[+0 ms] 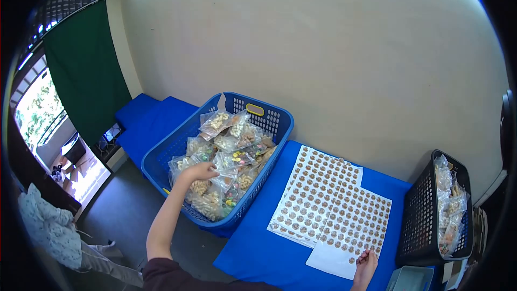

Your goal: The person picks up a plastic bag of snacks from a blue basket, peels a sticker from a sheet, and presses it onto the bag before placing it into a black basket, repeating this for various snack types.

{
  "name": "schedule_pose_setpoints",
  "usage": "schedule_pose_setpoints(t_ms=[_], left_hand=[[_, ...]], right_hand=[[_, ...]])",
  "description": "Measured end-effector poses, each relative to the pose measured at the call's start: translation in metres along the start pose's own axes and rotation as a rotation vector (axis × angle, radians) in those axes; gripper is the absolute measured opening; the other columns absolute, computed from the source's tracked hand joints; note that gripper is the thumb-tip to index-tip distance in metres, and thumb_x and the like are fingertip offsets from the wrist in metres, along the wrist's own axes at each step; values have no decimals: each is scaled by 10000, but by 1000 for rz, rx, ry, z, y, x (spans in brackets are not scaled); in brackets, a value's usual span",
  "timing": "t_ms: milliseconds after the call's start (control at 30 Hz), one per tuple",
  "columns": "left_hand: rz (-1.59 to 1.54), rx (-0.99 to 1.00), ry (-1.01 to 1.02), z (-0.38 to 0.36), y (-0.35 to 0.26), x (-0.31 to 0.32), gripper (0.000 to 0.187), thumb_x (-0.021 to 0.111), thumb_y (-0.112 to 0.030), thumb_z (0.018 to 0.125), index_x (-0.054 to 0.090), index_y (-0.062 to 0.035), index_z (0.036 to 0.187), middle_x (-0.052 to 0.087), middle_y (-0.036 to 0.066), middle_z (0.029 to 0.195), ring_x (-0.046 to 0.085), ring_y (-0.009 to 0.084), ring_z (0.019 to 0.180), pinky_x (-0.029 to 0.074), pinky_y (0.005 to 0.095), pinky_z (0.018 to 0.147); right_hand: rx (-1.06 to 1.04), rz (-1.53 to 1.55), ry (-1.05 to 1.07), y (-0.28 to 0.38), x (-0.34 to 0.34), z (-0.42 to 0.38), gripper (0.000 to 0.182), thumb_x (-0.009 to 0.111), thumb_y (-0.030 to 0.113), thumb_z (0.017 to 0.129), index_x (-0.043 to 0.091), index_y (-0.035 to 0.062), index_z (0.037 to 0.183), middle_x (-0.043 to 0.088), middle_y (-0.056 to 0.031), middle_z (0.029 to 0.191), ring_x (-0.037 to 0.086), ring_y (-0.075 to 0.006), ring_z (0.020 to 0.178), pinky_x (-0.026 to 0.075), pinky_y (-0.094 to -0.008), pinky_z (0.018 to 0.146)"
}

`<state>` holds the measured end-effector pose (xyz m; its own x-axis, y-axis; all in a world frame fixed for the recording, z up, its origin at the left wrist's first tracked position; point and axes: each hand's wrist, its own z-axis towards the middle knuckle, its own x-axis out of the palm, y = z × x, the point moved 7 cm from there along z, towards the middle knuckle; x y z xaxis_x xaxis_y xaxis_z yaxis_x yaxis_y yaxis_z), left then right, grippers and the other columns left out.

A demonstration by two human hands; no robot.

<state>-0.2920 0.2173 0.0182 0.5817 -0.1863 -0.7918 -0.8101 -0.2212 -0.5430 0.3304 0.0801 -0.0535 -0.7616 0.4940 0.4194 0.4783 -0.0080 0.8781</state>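
Note:
My left hand reaches into the large blue basket on the left. Its fingers are bent together on a clear plastic packet among many others, and the fingertips are partly hidden. The packets hold pale, puffed-looking pieces, and some hold colourful bits. Over the lower right edge of the white sticker sheets, my right hand has its fingertips pinched together. Whatever is between them is too small to make out. Rows of round brown stickers cover most of the overlapping sheets, while a lower strip is bare white.
A black basket with more packets stands at the right end of the blue-covered table. Below it sits a pale plastic tub. Another person is at the lower left, near an open doorway with a green curtain.

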Motion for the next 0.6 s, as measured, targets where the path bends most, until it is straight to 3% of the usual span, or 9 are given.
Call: schedule_pose_setpoints(t_ms=[33,133,233,333,367,467,500,600], left_hand=[[77,-17,73,29,15,6,510,580,-381,760,517,-8,1102,575,200,1029,553,300,968,435,345,826],[233,-16,2,91,40,18,501,546,-396,762,544,-18,1091,545,198,1102,520,320,1026,412,364,867],[433,-141,165,147,80,45,471,524,-381,765,569,-32,1077,519,184,1154,510,321,1046,399,370,886],[46,-352,131,164,105,58,572,559,-412,737,477,-87,1200,550,122,1129,558,291,944,480,414,732],[-10,-435,147,164,114,70,605,548,-441,740,455,-89,1223,492,130,1204,543,298,973,482,461,704],[-9,-396,89,107,46,54,526,578,-393,725,553,-27,1101,502,166,1189,522,292,1037,402,363,885],[-119,-465,47,131,77,68,564,629,-380,689,540,-14,1109,517,168,1168,532,298,1011,422,373,853],[-409,-302,-198,150,88,63,575,632,-332,694,484,0,1139,552,175,1098,543,289,995,465,373,777]], right_hand=[[-1,-2,-49,-6,-10,-2,189,454,227,893,497,66,805,489,-2,701,448,-66,617,359,-203,554],[6,-22,-103,-2,-10,-17,157,487,193,874,514,49,818,475,-10,672,425,-75,587,355,-213,531],[-18,22,-110,9,2,-31,111,511,130,868,515,48,793,451,-26,663,410,-87,577,340,-240,488],[-35,8,-124,15,10,-39,130,500,134,874,491,47,777,455,-25,677,405,-89,582,343,-234,500],[-52,21,-52,9,2,-34,131,490,137,880,483,39,794,459,-25,689,406,-97,589,352,-233,517],[-37,-51,-95,2,-9,-34,120,475,131,885,484,32,819,460,-30,699,409,-104,595,358,-236,528],[-52,-63,-116,9,1,-41,113,473,125,881,488,28,824,466,-34,713,415,-106,595,366,-240,531],[-55,-25,14,-10,-3,-37,110,491,123,870,518,16,869,475,-36,723,426,-107,589,380,-235,533]])
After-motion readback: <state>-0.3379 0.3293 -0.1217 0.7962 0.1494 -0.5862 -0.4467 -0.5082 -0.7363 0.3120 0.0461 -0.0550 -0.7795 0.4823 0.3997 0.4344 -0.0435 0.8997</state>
